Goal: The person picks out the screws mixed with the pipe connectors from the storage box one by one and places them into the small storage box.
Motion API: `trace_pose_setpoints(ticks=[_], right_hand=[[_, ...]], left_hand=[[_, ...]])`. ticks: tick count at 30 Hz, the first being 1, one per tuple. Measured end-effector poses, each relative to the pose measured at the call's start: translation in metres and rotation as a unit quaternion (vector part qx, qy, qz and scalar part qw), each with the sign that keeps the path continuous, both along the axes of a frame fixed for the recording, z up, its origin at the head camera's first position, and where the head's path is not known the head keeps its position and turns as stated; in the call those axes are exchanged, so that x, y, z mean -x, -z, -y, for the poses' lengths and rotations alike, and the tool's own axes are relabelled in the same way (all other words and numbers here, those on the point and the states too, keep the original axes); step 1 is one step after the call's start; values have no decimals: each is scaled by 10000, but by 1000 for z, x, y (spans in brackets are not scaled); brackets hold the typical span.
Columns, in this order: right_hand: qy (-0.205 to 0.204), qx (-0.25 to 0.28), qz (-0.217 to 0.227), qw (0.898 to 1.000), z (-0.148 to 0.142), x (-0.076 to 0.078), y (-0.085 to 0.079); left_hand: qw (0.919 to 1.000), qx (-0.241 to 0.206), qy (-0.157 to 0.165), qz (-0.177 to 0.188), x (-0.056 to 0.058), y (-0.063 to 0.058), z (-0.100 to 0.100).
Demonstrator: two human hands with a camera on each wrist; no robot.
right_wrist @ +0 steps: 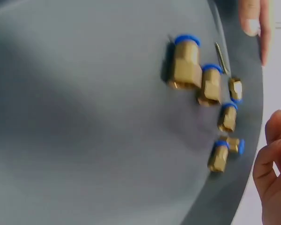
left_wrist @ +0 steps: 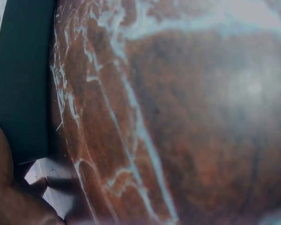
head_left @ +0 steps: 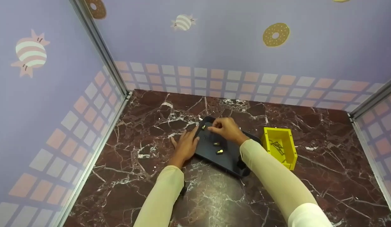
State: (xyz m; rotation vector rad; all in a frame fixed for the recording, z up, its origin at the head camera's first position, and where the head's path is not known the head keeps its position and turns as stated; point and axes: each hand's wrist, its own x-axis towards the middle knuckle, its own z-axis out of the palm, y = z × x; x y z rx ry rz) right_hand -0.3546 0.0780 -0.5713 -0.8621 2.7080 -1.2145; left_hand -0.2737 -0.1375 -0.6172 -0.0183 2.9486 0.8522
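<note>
A black tray (head_left: pixel 208 151) lies slanted on the table. My left hand (head_left: pixel 186 145) rests along its left rim with fingers extended; in the right wrist view its fingertips (right_wrist: pixel 250 18) show at the tray's edge. Over the tray's far part is my right hand (head_left: pixel 227 128), fingers bent and thumb near the index finger; I cannot tell whether anything is between them. Several brass fittings with blue collars (right_wrist: pixel 186 63) lie loose in the tray, bunched in the right wrist view. A thin brass-coloured screw (right_wrist: pixel 221 57) lies beside them near the tray wall.
To the right of the tray stands a yellow bin (head_left: pixel 292 153) with several thin screws (head_left: pixel 277 147) inside. The dark red marbled table (head_left: pixel 145 195) is bounded by patterned panels (head_left: pixel 214 41) at the back and both sides, with metal rails at the corners.
</note>
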Motion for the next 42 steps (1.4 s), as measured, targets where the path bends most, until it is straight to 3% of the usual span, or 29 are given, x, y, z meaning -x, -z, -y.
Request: trace_pose_setpoints(ticks=[7, 14, 25, 34, 42], right_hand=[[365, 200, -183, 9990, -34, -1, -12], [756, 110, -763, 9942, -71, -3, -29], [1241, -164, -885, 9882, -145, -13, -46], [1625, -442, -1085, 9797, -198, -23, -42], [1842, -607, -1116, 9746, -226, -31, -31]], left_hand=[[10000, 35, 28, -81, -1, -1, 0], [10000, -14, 17, -36, -1, -1, 0], [10000, -21, 54, -16, 0, 1, 1], [9999, -92, 32, -126, 0, 1, 1], [9999, -76, 36, -114, 1, 1, -1]])
